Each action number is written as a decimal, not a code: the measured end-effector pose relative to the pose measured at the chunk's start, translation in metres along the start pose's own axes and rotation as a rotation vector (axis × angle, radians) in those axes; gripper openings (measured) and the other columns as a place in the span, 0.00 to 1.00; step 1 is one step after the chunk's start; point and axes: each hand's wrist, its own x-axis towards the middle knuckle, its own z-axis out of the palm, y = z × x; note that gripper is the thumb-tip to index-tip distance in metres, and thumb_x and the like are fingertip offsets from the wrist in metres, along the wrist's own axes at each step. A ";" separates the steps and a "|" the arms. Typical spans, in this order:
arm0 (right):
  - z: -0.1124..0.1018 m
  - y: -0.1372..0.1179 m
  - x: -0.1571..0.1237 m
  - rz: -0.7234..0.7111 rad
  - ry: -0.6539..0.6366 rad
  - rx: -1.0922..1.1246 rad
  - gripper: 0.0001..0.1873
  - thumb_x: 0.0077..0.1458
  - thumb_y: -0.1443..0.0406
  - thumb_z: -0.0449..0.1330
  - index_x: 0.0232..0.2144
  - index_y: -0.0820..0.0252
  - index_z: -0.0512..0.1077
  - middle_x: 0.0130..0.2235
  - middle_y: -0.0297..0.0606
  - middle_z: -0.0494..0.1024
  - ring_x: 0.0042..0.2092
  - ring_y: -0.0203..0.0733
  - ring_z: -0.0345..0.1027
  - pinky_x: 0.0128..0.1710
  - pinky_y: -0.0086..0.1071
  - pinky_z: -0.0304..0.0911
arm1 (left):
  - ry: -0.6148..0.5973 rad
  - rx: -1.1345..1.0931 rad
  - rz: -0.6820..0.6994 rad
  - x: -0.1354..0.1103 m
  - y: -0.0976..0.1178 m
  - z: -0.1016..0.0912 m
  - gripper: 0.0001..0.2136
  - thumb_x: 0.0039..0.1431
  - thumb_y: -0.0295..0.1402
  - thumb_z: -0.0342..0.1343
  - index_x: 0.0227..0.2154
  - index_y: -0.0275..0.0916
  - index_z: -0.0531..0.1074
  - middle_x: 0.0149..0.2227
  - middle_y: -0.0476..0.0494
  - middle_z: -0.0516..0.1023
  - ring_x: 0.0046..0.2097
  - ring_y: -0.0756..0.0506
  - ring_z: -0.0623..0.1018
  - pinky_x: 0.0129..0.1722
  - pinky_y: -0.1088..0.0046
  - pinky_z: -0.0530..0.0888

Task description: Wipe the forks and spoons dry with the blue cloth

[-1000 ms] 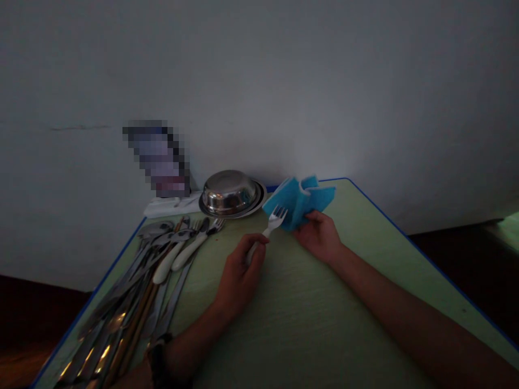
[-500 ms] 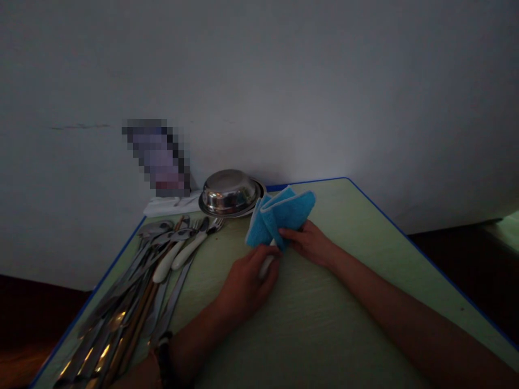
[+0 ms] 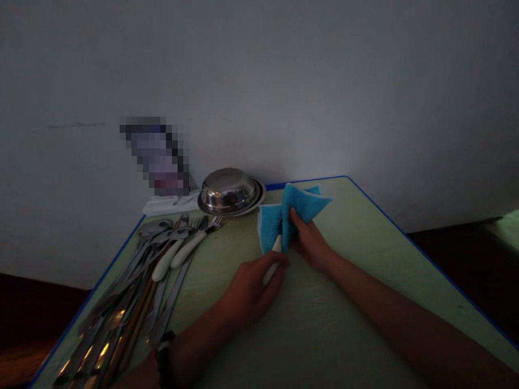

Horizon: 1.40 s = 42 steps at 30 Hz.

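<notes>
My left hand (image 3: 253, 286) is closed around the white handle of a piece of cutlery (image 3: 277, 245). Its far end is hidden in a folded blue cloth (image 3: 270, 224), so I cannot tell its kind. On the cloth's right side, my right hand (image 3: 313, 243) grips the fabric, the thumb pressed against its near face. Both hands are close together above the middle of the table. Left of them lies a pile of cutlery (image 3: 133, 292), with spoons, forks, long metal handles and chopsticks. Two white-handled pieces (image 3: 186, 253) lie at its right side.
The green table (image 3: 365, 324) has a blue edge and stands against a grey wall (image 3: 324, 97). At the back, upturned metal bowls (image 3: 229, 192) rest beside a white item (image 3: 168, 204). A pixelated upright object (image 3: 156, 156) leans behind that.
The cloth has turned and shifted slightly right, with its folds opened differently. My right thumb now lies higher on it. My left hand has moved a little right with the handle.
</notes>
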 end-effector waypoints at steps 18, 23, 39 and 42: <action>-0.001 0.001 0.000 -0.023 -0.012 0.036 0.14 0.42 0.60 0.64 0.34 0.55 0.73 0.38 0.35 0.78 0.40 0.42 0.71 0.42 0.40 0.66 | -0.063 -0.039 -0.044 -0.002 0.001 -0.002 0.07 0.61 0.31 0.44 0.38 0.38 0.66 0.28 0.50 0.72 0.28 0.51 0.72 0.30 0.77 0.66; 0.003 -0.003 0.000 0.022 0.047 0.101 0.11 0.46 0.57 0.61 0.31 0.56 0.72 0.30 0.31 0.78 0.32 0.38 0.72 0.37 0.37 0.68 | -0.026 -0.134 -0.049 -0.003 0.005 -0.001 0.07 0.62 0.31 0.44 0.38 0.39 0.66 0.31 0.50 0.73 0.31 0.51 0.73 0.33 0.77 0.66; 0.000 -0.020 -0.004 0.284 -0.204 0.446 0.11 0.41 0.73 0.54 0.29 0.62 0.72 0.27 0.35 0.79 0.35 0.41 0.72 0.45 0.39 0.63 | 0.151 -0.233 -0.194 0.001 -0.001 -0.005 0.07 0.61 0.36 0.47 0.35 0.40 0.67 0.24 0.54 0.66 0.24 0.52 0.64 0.25 0.79 0.61; 0.003 -0.015 -0.006 0.185 -0.237 0.352 0.13 0.34 0.77 0.56 0.25 0.61 0.72 0.27 0.31 0.78 0.36 0.40 0.72 0.45 0.36 0.63 | 0.060 -0.195 -0.140 0.001 -0.001 -0.005 0.07 0.61 0.35 0.46 0.36 0.39 0.67 0.29 0.51 0.72 0.30 0.50 0.70 0.30 0.77 0.65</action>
